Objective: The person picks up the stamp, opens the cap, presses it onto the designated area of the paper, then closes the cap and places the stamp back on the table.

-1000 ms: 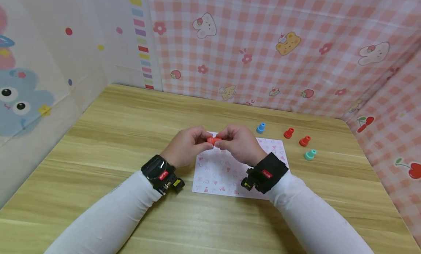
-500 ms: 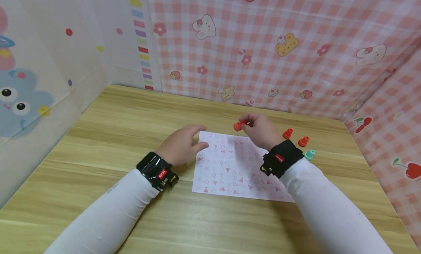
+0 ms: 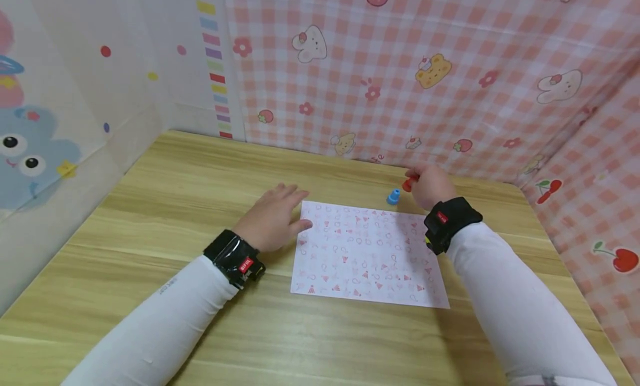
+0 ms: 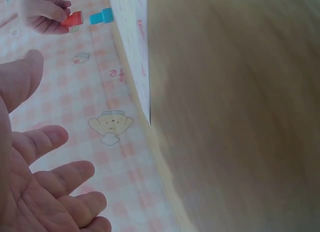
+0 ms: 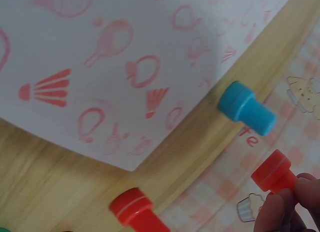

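Note:
My right hand pinches a red stamp by its narrow handle, near the table's back edge. In the right wrist view its wide end points away from the fingers. A blue stamp stands just left of it, handle up. Another red stamp stands on the table by the paper's corner. My left hand is spread beside the paper's left edge, fingers apart and holding nothing. The sheet of white paper carries many red prints, shuttlecocks and rackets among them.
The wooden table ends at a pink checked cloth behind and at the right. On the left hangs a pale printed cloth. A sliver of green shows at the right wrist view's lower corner.
The red stamp, first held between both hands over the paper, has gone right and back in my right hand, past the blue stamp. My left hand let go and drew slightly left.

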{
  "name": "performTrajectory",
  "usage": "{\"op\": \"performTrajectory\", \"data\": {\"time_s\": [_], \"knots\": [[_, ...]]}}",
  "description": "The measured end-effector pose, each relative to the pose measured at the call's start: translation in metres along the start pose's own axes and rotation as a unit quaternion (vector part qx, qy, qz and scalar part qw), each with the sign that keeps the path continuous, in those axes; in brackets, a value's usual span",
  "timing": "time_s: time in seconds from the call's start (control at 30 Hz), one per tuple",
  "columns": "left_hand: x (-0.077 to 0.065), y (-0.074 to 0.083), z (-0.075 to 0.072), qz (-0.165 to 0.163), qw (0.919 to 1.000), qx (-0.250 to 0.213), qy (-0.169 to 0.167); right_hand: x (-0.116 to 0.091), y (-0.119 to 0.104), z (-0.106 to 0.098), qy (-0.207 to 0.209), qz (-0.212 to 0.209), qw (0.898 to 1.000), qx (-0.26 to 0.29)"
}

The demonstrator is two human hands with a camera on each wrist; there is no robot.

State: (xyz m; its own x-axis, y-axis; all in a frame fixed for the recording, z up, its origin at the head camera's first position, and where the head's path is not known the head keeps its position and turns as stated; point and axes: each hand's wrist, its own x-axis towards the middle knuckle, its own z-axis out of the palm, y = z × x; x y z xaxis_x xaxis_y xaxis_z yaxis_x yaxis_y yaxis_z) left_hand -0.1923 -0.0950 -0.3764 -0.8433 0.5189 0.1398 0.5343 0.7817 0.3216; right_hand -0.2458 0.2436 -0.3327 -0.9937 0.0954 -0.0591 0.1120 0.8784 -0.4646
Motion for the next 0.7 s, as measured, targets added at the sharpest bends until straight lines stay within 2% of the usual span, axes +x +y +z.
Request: {"op": "performTrajectory", "data": {"time_s": [0.13,0.33,0.53,0.7], "knots": [[-0.001,-0.003,0.001,-0.012,0.9997,0.015,-0.015,0.006,0.008,0.002,-0.008,0.021,1.0,-0.01],[0.0,-0.005,0.001,-0.026,0.9981,0.035,-0.044,0.012,0.019,0.006,-0.025,0.03,0.998,-0.047],[0.0,-0.004,-0.003,-0.039,0.9963,0.05,-0.059,0.011,0.023,0.009,-0.059,0.053,0.996,-0.031],[0.0,-0.002,-0.006,-0.055,0.9941,0.062,-0.07,0.012,0.024,0.012,-0.076,0.033,0.994,-0.077]]}}
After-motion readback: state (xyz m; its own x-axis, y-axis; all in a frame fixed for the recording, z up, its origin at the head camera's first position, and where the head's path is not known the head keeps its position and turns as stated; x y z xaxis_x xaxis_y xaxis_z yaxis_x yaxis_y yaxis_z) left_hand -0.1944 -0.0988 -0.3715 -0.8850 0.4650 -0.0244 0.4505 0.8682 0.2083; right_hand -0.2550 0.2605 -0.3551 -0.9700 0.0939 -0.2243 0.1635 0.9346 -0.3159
